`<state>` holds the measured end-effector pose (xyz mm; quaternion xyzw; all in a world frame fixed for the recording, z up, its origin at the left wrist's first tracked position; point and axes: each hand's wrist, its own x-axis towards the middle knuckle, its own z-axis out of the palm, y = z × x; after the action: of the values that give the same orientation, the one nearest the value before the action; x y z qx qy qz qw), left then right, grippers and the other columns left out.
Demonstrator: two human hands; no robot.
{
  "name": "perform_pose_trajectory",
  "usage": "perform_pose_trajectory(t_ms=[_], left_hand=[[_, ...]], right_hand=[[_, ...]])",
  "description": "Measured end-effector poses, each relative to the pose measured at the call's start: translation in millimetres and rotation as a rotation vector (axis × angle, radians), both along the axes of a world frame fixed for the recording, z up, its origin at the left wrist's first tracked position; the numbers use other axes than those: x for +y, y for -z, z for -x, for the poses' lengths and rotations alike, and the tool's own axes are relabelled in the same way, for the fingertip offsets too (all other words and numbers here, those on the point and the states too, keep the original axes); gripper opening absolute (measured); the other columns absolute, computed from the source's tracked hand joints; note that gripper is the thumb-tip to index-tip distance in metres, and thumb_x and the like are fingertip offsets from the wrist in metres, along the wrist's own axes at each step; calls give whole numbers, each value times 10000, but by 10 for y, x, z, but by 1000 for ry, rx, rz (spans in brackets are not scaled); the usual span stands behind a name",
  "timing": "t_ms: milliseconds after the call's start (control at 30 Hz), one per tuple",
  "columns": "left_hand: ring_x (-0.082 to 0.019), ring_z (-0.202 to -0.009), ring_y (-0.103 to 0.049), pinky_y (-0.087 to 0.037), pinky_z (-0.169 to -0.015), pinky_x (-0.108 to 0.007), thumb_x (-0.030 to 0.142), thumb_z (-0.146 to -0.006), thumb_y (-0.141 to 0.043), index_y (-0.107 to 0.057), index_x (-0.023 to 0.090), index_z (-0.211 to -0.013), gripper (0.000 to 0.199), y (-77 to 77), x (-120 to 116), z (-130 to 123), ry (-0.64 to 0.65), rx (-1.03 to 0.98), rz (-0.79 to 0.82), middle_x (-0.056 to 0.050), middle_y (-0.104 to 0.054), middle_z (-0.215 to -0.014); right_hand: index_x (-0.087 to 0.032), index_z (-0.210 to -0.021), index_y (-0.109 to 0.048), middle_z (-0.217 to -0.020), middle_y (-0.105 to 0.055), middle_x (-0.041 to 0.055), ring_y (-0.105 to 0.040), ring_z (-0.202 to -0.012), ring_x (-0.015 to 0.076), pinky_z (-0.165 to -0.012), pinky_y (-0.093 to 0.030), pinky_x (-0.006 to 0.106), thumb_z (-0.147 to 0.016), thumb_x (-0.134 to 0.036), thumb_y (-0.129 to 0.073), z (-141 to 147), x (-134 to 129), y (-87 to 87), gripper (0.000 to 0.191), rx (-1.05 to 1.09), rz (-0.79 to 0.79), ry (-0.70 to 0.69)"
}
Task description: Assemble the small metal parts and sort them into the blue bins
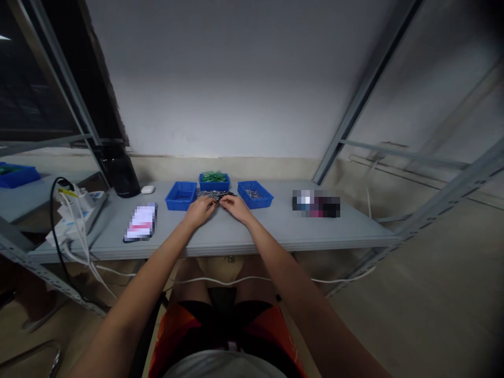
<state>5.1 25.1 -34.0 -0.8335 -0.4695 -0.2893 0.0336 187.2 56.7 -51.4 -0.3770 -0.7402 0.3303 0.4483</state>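
My left hand [201, 210] and my right hand [235, 207] are close together over a pile of small dark and metallic pieces [210, 194] on the grey table. Fingers of both hands are bent and pinched; whatever is between them is too small to make out. Just left of the pile stands a blue bin [181, 196] that looks empty. Behind it, a second blue bin [214, 186] holds green pieces [213, 177]. On the right, a third blue bin [260, 202] contains small silvery pieces [253, 193].
A phone [142, 221], a white case [147, 189], a black bottle [120, 170] and a power strip [81, 215] with cables are on the left. Blurred-out items [316, 203] lie at the right. Metal shelf posts [342, 128] flank the table [224, 233]; a wall rises behind.
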Motion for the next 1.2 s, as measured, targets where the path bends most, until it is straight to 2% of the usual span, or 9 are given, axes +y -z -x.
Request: perform_pose_trajectory(t_ms=[233, 300, 433, 533, 600, 733, 867, 1100, 1200], left_hand=[[-213, -984, -576, -455, -875, -322, 263, -920, -442, -669, 174, -1000, 257, -67, -36, -7, -72, 51, -148, -86, -671, -977], [-237, -962, -571, -434, -870, -353, 267, -915, -434, -676, 158, -957, 269, -108, -40, 32, -175, 96, -214, -107, -667, -929], [-306, -1004, -539, -376, -879, -439, 265, -910, -379, -672, 124, -974, 331, -173, -33, 182, -507, 38, -268, -159, -656, -972], [-333, -1013, -527, -357, -875, -461, 263, -891, -365, -672, 96, -986, 361, -183, -37, 276, -686, -19, -204, -188, -648, -1012], [-339, -1028, -518, -347, -886, -465, 268, -886, -361, -665, 85, -1013, 377, -181, -48, 292, -729, -38, -175, -197, -642, -1036], [-328, -1068, -499, -337, -915, -460, 266, -896, -360, -635, 98, -1086, 374, -179, -55, 250, -657, -13, -183, -188, -620, -1100], [-319, -1064, -503, -364, -912, -448, 243, -894, -383, -632, 115, -1059, 326, -177, -30, 217, -556, 37, -197, -174, -615, -1080], [-224, -983, -581, -453, -857, -315, 202, -880, -423, -612, 160, -1055, 262, -125, -67, 58, -45, 291, -76, -109, -627, -1070], [-216, -968, -605, -474, -832, -303, 204, -870, -440, -597, 181, -1097, 277, -86, -79, 16, -9, 310, 6, -94, -632, -1106]], right_hand=[[-147, -849, -683, -810, -673, 43, -590, -735, 149, -733, -452, 275, -813, -343, -580, 32, -48, -30, 224, -14, -63, 4], [-153, -881, -685, -811, -675, 38, -588, -724, 142, -729, -451, 264, -821, -328, -579, 24, -34, -20, 213, -36, -107, 102], [-164, -911, -689, -818, -658, 44, -584, -758, 149, -752, -448, 264, -831, -234, -563, -38, 7, 22, 165, -241, -168, 351], [-166, -906, -697, -901, -649, 71, -589, -853, 172, -807, -445, 275, -817, -221, -591, -81, 24, 58, 149, -430, -167, 424], [-167, -906, -700, -911, -648, 79, -592, -878, 181, -816, -445, 275, -822, -236, -597, -92, 25, 73, 150, -501, -149, 432], [-176, -904, -705, -899, -662, 72, -601, -875, 183, -800, -450, 266, -829, -219, -584, -91, 20, 77, 149, -529, -125, 436], [-182, -887, -715, -895, -674, 68, -610, -852, 178, -781, -456, 256, -822, -203, -587, -93, 25, 71, 145, -511, -119, 426], [-190, -896, -717, -916, -684, 68, -618, -838, 178, -790, -460, 262, -820, -147, -543, -95, 66, 85, 194, -544, -154, 411], [-188, -881, -709, -872, -687, 57, -616, -823, 173, -777, -458, 255, -811, -164, -562, -93, 74, 97, 165, -558, -153, 377]])
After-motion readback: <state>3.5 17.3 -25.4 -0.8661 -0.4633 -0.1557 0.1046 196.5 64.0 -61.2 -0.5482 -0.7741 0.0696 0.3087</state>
